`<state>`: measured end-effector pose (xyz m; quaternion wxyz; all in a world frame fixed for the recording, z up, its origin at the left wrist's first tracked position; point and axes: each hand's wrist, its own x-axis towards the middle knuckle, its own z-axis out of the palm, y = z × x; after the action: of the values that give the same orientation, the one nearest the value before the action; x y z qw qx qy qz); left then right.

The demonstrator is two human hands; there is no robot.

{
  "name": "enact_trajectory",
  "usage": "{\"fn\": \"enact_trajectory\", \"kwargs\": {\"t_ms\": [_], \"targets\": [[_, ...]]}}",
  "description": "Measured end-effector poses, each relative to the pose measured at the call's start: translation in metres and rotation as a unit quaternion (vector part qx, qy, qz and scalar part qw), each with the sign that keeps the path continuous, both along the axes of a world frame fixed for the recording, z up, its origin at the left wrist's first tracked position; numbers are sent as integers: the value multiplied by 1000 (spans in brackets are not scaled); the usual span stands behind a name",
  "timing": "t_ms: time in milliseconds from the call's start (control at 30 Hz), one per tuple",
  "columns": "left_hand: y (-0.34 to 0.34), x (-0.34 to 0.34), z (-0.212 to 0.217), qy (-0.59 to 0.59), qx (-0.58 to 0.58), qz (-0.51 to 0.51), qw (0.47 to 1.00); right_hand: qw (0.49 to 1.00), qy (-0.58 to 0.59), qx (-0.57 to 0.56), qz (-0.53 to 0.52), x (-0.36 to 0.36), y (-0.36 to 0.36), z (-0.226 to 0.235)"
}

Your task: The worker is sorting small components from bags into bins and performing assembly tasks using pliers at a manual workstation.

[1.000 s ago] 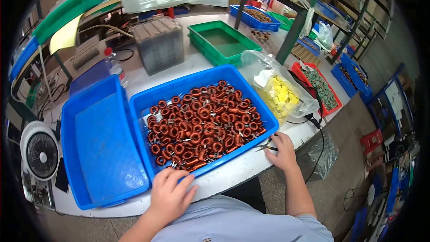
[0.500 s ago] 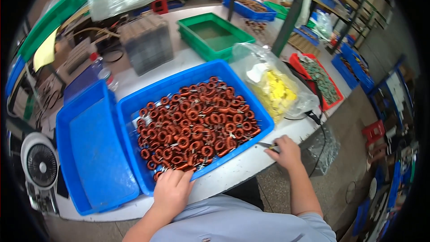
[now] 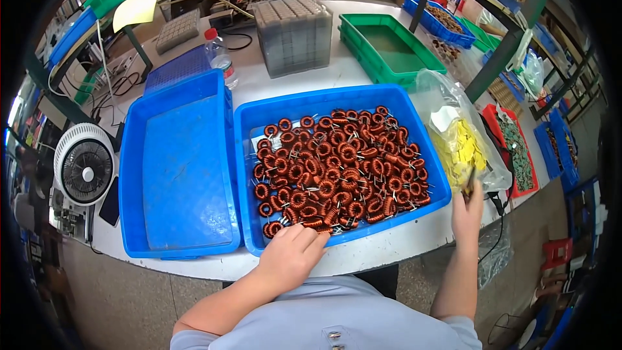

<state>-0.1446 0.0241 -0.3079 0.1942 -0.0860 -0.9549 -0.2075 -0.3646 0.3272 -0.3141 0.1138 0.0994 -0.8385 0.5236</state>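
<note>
A blue plastic tray (image 3: 350, 95) holds a heap of copper-wound ring coils (image 3: 327, 185) with short wire leads. My left hand (image 3: 293, 256) is closed over this tray's near rim, its fingertips bent down beside the nearest coils and partly hidden. To the right of the tray, my right hand (image 3: 468, 210) is closed around a small, slim, dark hand tool (image 3: 471, 179) that points away from me. The tool's exact kind does not show. Just beyond it lies a clear plastic bag (image 3: 447, 84) with yellow pieces (image 3: 468, 149) inside.
A second blue tray (image 3: 188, 175) stands at left, beside a white fan (image 3: 84, 165). Behind are a bottle with a red cap (image 3: 220, 58), a grey block-like stack (image 3: 295, 39) and a green tray (image 3: 395, 45). A red tray (image 3: 528, 178) of greenish parts sits at right.
The view has swung, so the table appears farther left-turned and level. My right hand has moved from the table's front edge up to the bag, tool still held. My left hand stays at the tray's rim.
</note>
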Motion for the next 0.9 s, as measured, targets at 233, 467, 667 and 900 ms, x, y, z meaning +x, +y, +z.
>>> {"fn": "enact_trajectory", "kwargs": {"t_ms": [233, 467, 667, 900], "targets": [[3, -1, -3, 31, -18, 11, 999, 937, -11, 347, -49, -45, -53, 14], [1, 2, -7, 58, -29, 26, 998, 896, -40, 442, -26, -42, -62, 16], [-2, 11, -5, 40, -40, 29, 998, 887, -61, 457, -40, -26, -51, 16], [-2, 45, -8, 34, -22, 9, 999, 898, -69, 431, -54, 35, -25, 10]]}}
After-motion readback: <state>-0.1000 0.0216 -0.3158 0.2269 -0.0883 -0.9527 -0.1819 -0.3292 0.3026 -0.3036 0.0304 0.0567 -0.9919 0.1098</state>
